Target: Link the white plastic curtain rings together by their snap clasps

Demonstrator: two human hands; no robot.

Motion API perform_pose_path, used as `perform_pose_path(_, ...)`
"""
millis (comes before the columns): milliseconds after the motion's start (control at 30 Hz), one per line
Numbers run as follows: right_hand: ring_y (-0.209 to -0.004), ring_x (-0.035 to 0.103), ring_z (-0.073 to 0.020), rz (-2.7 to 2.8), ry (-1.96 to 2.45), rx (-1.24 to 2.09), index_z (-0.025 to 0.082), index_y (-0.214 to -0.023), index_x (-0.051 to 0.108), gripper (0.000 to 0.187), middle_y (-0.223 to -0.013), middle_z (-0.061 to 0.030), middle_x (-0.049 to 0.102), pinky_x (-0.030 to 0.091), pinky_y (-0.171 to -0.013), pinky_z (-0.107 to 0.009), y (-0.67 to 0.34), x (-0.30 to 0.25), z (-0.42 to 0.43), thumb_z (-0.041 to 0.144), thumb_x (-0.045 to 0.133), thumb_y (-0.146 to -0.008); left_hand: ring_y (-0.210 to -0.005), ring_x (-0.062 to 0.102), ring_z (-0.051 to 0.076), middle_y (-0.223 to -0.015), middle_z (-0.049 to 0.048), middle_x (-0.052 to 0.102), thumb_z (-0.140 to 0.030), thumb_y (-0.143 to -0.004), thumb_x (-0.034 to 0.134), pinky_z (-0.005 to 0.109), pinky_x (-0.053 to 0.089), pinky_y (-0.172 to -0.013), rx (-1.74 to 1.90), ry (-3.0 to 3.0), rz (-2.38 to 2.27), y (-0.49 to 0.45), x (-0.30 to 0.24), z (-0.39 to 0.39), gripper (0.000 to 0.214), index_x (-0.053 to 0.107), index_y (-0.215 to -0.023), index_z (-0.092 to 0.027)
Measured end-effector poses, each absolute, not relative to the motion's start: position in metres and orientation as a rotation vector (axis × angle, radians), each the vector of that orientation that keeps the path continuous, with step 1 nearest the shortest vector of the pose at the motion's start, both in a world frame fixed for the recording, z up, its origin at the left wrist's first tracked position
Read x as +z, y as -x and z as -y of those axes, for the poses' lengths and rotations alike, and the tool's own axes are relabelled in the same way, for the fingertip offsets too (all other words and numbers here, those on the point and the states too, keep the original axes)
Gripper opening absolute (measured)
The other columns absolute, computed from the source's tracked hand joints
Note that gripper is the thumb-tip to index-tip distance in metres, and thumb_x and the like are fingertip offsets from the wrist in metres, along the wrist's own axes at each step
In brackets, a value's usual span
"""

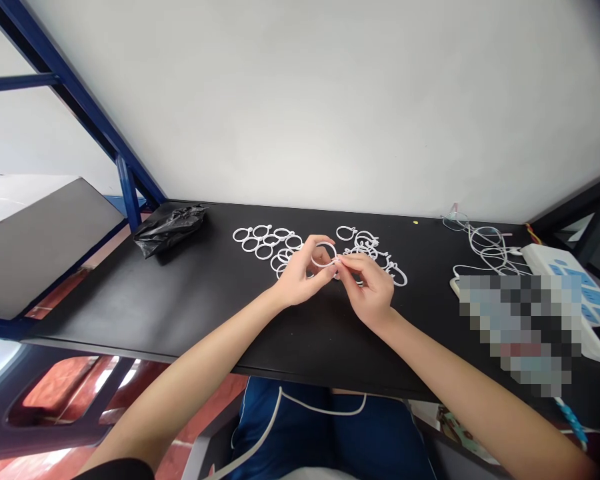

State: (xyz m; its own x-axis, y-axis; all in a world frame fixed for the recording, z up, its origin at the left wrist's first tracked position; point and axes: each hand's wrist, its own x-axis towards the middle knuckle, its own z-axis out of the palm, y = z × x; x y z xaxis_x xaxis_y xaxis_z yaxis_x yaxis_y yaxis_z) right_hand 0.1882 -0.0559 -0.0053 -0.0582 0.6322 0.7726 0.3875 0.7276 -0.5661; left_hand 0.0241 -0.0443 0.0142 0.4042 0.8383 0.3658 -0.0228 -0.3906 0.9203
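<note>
A white curtain ring with a small tab is held up between my two hands, a little above the black desk. My left hand curls around the ring's left side, thumb and fingers gripping it. At the ring's lower right, my right hand pinches the tab area with thumb and forefinger; the fingertips hide the exact contact. Several white rings lie spread on the desk beyond my left hand, some partly covered by it. Behind my right hand lies a tangled heap of more white rings.
A black plastic bag sits at the desk's left end. To the right are white cables, glasses, a white power strip and a blurred-out object. A pale wall rises behind; a white cord crosses my lap.
</note>
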Motion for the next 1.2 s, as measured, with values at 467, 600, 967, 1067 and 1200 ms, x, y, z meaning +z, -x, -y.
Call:
perform_pose_path(467,-0.069,0.072,-0.0155,1.784,0.607,0.277,0.023,-0.095,0.07,0.019,-0.087,-0.0033,0.075,0.062,-0.063,-0.029,-0.181,-0.004,0.06,0.007,0.064,-0.087,-0.048,0.046,0.008,-0.052,-0.0028,0.048,-0.055,-0.1,0.032,0.022,0.037,-0.051,1.476,-1.805,-0.846,-0.025,0.006,0.041,0.054,0.056,-0.073,-0.015)
perform_pose_path(600,-0.07,0.072,-0.0159,1.8,0.588,0.276,0.024,-0.099,0.07,0.023,-0.089,-0.0035,0.075,0.062,-0.062,-0.03,-0.181,-0.006,0.06,0.006,0.064,-0.086,-0.046,0.045,0.008,-0.049,-0.0023,0.046,-0.057,-0.1,0.028,0.023,0.036,-0.05,1.495,-1.794,-0.825,-0.024,0.006,0.04,0.059,0.054,-0.067,-0.016)
perform_pose_path(967,-0.067,0.069,-0.0149,1.768,0.588,0.273,0.024,-0.101,0.071,0.024,-0.083,-0.002,0.075,0.057,-0.053,-0.026,-0.178,-0.004,0.06,0.008,0.066,-0.085,-0.045,0.045,0.01,-0.047,-0.0024,0.045,-0.064,-0.098,0.024,0.025,0.036,-0.05,1.452,-1.786,-0.91,-0.023,0.005,0.04,0.066,0.059,-0.069,-0.016)
perform_pose_path(1067,-0.069,0.071,-0.0156,1.754,0.587,0.252,0.025,-0.099,0.071,0.023,-0.084,-0.0019,0.075,0.059,-0.054,-0.027,-0.179,-0.004,0.061,0.008,0.066,-0.085,-0.045,0.045,0.01,-0.047,-0.0022,0.045,-0.064,-0.098,0.023,0.025,0.036,-0.05,1.452,-1.789,-0.914,-0.024,0.006,0.041,0.067,0.059,-0.069,-0.016)
perform_pose_path(1200,-0.072,0.072,-0.0164,1.757,0.565,0.229,0.024,-0.096,0.07,0.024,-0.086,-0.0027,0.076,0.061,-0.06,-0.028,-0.18,-0.006,0.061,0.004,0.067,-0.083,-0.045,0.045,0.01,-0.047,-0.0022,0.045,-0.062,-0.099,0.024,0.025,0.036,-0.05,1.458,-1.796,-0.92,-0.024,0.006,0.041,0.066,0.059,-0.069,-0.015)
